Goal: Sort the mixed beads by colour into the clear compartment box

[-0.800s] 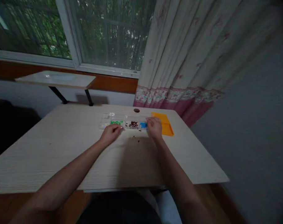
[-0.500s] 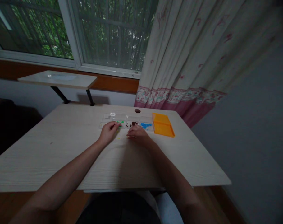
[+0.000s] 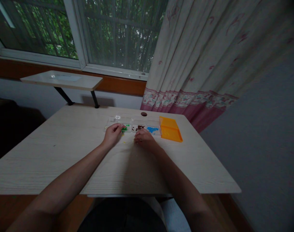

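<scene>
My left hand [image 3: 112, 133] is pinched, thumb against forefinger, at the front edge of a clear box holding small green pieces [image 3: 125, 127]. What its fingertips hold is too small to make out. My right hand [image 3: 145, 139] rests low over the table, fingers curled inward, just in front of the dark brown pieces [image 3: 139, 128]; anything between its fingertips is hidden. To its right, bright blue pieces [image 3: 152, 130] fill another clear compartment. A few tiny yellow pieces [image 3: 124, 142] lie on the tabletop between my hands.
An orange case [image 3: 171, 129] lies open right of the clear boxes. Behind them is a round hole [image 3: 144, 114] in the wooden table [image 3: 71, 145]. A small raised shelf [image 3: 62, 80] stands at the back left. A curtain [image 3: 187, 64] hangs at the back right.
My right hand has shifted slightly right, and its fingers have drawn in closer together. My left hand has moved slightly, with more of the green pieces showing. The whole view has shifted a little.
</scene>
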Tool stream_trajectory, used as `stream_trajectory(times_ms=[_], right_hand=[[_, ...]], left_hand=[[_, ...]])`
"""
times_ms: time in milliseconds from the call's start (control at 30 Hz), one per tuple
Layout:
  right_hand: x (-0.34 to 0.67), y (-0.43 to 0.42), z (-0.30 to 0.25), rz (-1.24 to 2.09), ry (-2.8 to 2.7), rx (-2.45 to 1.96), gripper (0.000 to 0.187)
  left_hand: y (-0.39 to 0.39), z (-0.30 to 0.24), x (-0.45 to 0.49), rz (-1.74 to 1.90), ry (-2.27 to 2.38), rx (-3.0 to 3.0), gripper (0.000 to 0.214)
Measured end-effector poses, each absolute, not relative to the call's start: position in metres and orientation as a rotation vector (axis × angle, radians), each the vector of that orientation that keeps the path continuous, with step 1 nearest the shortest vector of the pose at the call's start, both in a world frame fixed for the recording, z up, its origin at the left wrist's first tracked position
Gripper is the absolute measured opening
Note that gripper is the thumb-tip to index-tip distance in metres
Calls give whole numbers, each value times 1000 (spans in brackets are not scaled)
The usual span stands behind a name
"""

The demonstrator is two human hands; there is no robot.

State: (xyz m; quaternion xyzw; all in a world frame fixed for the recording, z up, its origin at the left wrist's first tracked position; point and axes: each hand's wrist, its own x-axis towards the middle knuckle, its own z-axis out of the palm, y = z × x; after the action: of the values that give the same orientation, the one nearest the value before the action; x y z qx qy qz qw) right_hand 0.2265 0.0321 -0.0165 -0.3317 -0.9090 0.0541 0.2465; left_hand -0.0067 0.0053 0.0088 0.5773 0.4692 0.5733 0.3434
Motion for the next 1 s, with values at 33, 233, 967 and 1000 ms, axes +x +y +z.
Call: stream_trajectory(times_ms=[33, 233, 967, 1000], right_hand=[[227, 33, -17, 168, -2461, -894, 4], [226, 35, -14, 302, -2196, -865, 11], [207, 9, 6, 317, -2041, -842, 19], [207, 8, 6, 313, -2047, -841, 19]], left_hand=[[6, 7, -6, 1465, 1215, 1519, 39], [6, -3, 0, 1176, 1180, 1749, 36], [-8, 3, 9, 914, 845, 1412, 53], [-8, 4, 9, 918, 849, 1417, 53]])
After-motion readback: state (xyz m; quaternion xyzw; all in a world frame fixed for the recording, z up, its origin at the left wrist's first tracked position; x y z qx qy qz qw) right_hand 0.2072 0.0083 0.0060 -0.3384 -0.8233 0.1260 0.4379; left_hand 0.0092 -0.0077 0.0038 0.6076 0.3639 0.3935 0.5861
